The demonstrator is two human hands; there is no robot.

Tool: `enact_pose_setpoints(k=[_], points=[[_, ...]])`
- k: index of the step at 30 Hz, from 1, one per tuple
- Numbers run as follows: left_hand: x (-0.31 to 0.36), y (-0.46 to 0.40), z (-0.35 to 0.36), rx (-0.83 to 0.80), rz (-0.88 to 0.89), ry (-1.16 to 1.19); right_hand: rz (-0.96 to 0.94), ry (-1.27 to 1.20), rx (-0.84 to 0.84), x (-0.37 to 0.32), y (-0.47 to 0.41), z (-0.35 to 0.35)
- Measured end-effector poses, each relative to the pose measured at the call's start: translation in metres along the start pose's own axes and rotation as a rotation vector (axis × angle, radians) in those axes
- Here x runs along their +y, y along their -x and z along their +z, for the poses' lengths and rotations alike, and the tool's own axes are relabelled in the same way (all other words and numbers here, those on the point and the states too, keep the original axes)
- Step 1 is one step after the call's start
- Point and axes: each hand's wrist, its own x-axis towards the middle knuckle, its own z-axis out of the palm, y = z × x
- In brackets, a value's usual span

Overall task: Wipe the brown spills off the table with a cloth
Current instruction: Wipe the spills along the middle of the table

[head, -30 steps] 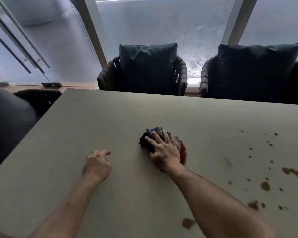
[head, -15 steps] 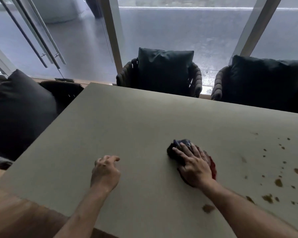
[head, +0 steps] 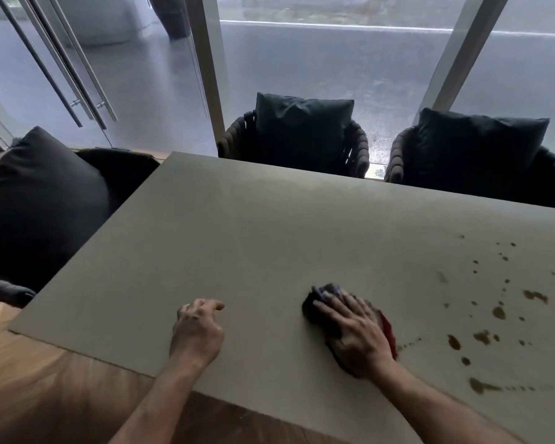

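A dark bunched cloth (head: 318, 299) with a red part at its right side lies on the grey-green table (head: 237, 245). My right hand (head: 353, 334) presses flat on top of it, fingers spread and straight. My left hand (head: 196, 331) rests on the table near the front edge, fingers loosely curled, holding nothing. Brown spills (head: 494, 312) are scattered over the right part of the table, to the right of the cloth. One larger smear (head: 481, 385) lies close to my right forearm.
Two dark chairs with cushions (head: 302, 133) (head: 474, 149) stand along the far edge, in front of glass doors. Another cushioned chair (head: 39, 200) stands at the left end. Wooden floor (head: 29, 389) shows beyond the table's front-left edge.
The view has shifted left and back, so more of the left chair and floor shows. My right hand has slid the cloth toward me and slightly right; the spot near my forearm is now smeared.
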Motion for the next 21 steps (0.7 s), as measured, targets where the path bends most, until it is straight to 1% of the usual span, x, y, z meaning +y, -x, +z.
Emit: enact_pose_setpoints(k=[1, 3, 4, 7, 8, 10, 13, 18, 20, 21], points=[[0.001, 0.005, 0.001, -0.008, 0.011, -0.002, 0.051, -0.014, 0.019, -0.005, -0.013, -0.001], [0.002, 0.013, 0.005, -0.024, 0.034, -0.001, 0.051, -0.058, 0.039, -0.030, -0.036, 0.004], [0.004, 0.017, 0.008, -0.029, 0.039, 0.001, -0.008, -0.086, 0.032, -0.046, -0.041, 0.008], [0.007, 0.025, 0.014, -0.037, 0.042, -0.006, -0.361, -0.141, 0.016, -0.084, -0.014, 0.029], [0.007, 0.026, 0.015, -0.036, 0.034, -0.007, -0.432, -0.148, -0.002, -0.086, 0.006, 0.032], [0.007, 0.027, 0.015, -0.027, 0.011, -0.007, -0.458, -0.144, -0.045, -0.068, 0.043, 0.030], [0.020, 0.030, 0.021, -0.014, 0.001, -0.008, -0.371, -0.097, 0.086, -0.023, 0.071, 0.010], [0.062, 0.037, 0.044, -0.053, 0.060, 0.013, -0.053, -0.117, 0.374, 0.018, 0.066, -0.026], [0.081, 0.038, 0.051, -0.080, 0.084, 0.009, 0.048, -0.097, 0.406, 0.041, 0.064, -0.032], [0.091, 0.038, 0.054, -0.096, 0.092, 0.000, 0.116, -0.064, 0.371, 0.054, 0.064, -0.032]])
